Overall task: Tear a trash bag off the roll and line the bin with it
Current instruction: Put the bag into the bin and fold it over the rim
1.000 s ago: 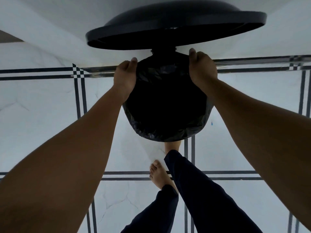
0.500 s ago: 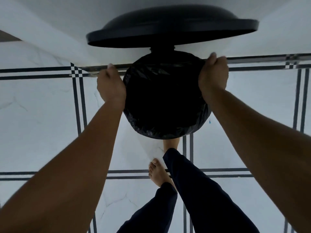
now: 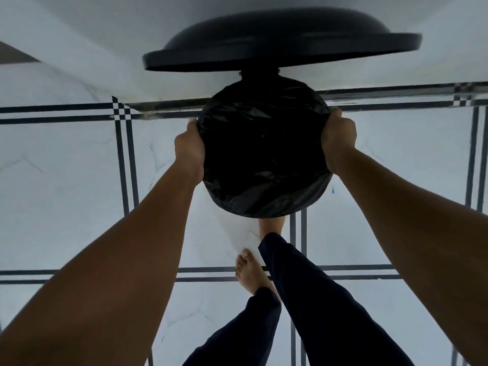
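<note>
You stood over the bin (image 3: 264, 207) and looked almost straight down into it. The black bag (image 3: 264, 143) already lined it: its plastic was folded out over the rim all the way round and dipped, wrinkled and glossy, into the dark opening.

Your left hand (image 3: 189, 151) was clasped on the left side of the rim, fingers curled down over the folded plastic and out of sight, so you held bag and rim together. Your right hand (image 3: 338, 140) gripped the right side of the rim in the same way, closed around the edge with the knuckles turned outward. Both forearms reached in from the lower corners, bare to the edge of view.

The lid (image 3: 280, 48) stood open behind the bin, tipped up on its hinge, its round edge running wide across the top. It looked a little blurred.

The bin stood on a white floor (image 3: 66, 194) of large tiles with dark double lines between them. One bare foot (image 3: 250, 273) was planted just below the bin, toes pointing toward it; the other foot (image 3: 272, 225) was tucked under the bin's near edge, mostly hidden. Dark trouser legs (image 3: 317, 307) covered both shins.

I could not tell whether a roll lay anywhere nearby.
</note>
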A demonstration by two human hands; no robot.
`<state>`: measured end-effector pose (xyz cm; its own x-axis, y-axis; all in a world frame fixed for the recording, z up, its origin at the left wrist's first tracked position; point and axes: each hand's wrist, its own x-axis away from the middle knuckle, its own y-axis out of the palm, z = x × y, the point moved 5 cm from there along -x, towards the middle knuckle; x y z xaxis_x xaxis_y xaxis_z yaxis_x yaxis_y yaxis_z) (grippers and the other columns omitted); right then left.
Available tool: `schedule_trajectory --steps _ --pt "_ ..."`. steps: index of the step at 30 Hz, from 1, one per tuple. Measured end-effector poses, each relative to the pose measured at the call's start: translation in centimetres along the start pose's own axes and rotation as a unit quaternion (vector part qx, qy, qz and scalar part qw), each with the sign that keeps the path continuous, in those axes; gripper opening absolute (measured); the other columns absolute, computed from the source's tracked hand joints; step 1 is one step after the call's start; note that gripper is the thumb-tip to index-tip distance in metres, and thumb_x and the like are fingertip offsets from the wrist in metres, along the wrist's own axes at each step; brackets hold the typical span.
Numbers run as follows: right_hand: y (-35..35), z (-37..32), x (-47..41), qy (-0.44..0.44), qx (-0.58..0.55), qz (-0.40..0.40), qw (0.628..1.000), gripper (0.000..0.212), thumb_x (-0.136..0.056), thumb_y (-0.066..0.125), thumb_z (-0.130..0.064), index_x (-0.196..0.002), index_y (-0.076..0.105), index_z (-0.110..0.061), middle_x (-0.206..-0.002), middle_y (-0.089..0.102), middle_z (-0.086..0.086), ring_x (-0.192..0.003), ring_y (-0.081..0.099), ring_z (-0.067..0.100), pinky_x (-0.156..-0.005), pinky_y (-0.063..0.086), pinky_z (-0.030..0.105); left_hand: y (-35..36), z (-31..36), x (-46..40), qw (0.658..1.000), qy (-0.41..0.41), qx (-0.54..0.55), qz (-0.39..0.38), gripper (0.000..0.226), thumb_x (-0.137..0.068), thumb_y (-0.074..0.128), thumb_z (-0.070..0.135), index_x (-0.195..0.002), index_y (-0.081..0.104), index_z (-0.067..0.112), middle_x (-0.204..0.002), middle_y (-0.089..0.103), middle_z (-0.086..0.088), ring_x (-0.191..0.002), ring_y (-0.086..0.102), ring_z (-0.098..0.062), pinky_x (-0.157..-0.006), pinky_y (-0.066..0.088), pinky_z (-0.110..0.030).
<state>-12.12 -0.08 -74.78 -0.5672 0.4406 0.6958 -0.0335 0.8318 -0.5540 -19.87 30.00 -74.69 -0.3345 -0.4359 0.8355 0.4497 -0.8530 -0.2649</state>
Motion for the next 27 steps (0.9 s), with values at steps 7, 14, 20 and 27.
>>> schedule_trajectory --steps 7,14,20,27 --pt "-1.2 -2.9 1.1 -0.114 0.081 0.138 0.981 0.049 -0.109 0.024 -0.044 -0.116 0.063 -0.015 -0.119 0.068 0.002 -0.114 0.060 0.025 -0.101 0.038 0.043 -1.5 1.6 0.2 0.986 0.101 0.012 0.129 0.052 -0.098 0.041 0.056 -0.081 0.067 0.015 -0.081 0.070 0.004 -0.082 0.067 -0.016 -0.089 0.055 -0.037" --pt "-0.1 -2.6 6.1 -0.425 0.275 0.142 0.851 0.044 -0.104 0.038 -0.043 -0.130 0.058 -0.014 -0.133 0.058 0.012 -0.125 0.051 0.031 -0.103 0.038 0.045 0.4 -0.1 7.4 0.794 0.447 -0.369 0.184 0.048 -0.103 0.049 0.045 -0.138 0.057 0.013 -0.144 0.053 -0.015 -0.130 0.049 -0.036 -0.102 0.037 -0.049" --pt "0.4 -0.6 10.5 -0.470 0.371 0.049 0.799 0.056 -0.106 0.035 -0.046 -0.150 0.044 -0.014 -0.154 0.045 0.019 -0.143 0.039 0.039 -0.117 0.034 0.053 2.4 -2.7 11.8 0.763 0.454 -0.453 0.084 0.051 -0.103 0.043 0.047 -0.143 0.053 0.017 -0.151 0.048 -0.013 -0.136 0.044 -0.034 -0.108 0.039 -0.052" --pt "-2.6 -3.5 18.0 -0.499 0.400 -0.018 0.768 0.059 -0.105 0.037 -0.045 -0.155 0.038 -0.014 -0.160 0.038 0.019 -0.149 0.032 0.039 -0.117 0.033 0.052 0.4 1.4 17.4 0.733 0.448 -0.511 0.036 0.058 -0.106 0.032 0.049 -0.152 0.044 0.017 -0.159 0.042 -0.013 -0.149 0.034 -0.034 -0.115 0.034 -0.051"
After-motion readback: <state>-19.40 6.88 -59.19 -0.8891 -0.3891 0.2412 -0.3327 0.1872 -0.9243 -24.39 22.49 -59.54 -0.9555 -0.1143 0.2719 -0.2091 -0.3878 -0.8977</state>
